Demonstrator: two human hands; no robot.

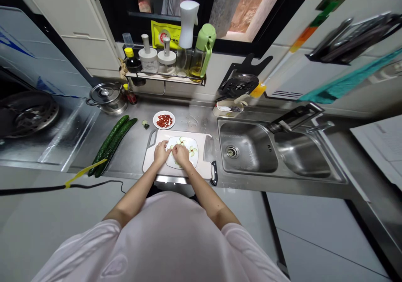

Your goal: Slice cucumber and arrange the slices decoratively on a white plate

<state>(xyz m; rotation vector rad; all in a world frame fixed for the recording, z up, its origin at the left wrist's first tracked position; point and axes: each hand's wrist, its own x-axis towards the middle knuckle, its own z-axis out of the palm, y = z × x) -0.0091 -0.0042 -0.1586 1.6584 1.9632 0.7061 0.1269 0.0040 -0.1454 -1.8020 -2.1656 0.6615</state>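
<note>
A squarish white plate (193, 164) lies on a light cutting board (150, 161). Thin cucumber slices (192, 151) with small red bits are arranged on it in flower-like groups. Over the plate's left side is my left hand (161, 152), its fingers curled and thumb pointing inward. My right hand (181, 154) is beside it above the plate's middle, fingertips pinched together. The hands nearly meet; anything tiny between the fingers is hidden. At the board's right side rests a knife (214, 172) with a black handle. A round white dish (155, 122) of chopped red pieces (164, 120) stands behind the board.
Two long cucumbers (114, 144) lie to the left, with small cucumber scraps (145, 124) nearby. A lidded pot (108, 98) stands at the back left. The double sink (248, 148) is on the right. A shelf (176, 78) holds bottles and jars. A black cord (94, 184) hangs at left.
</note>
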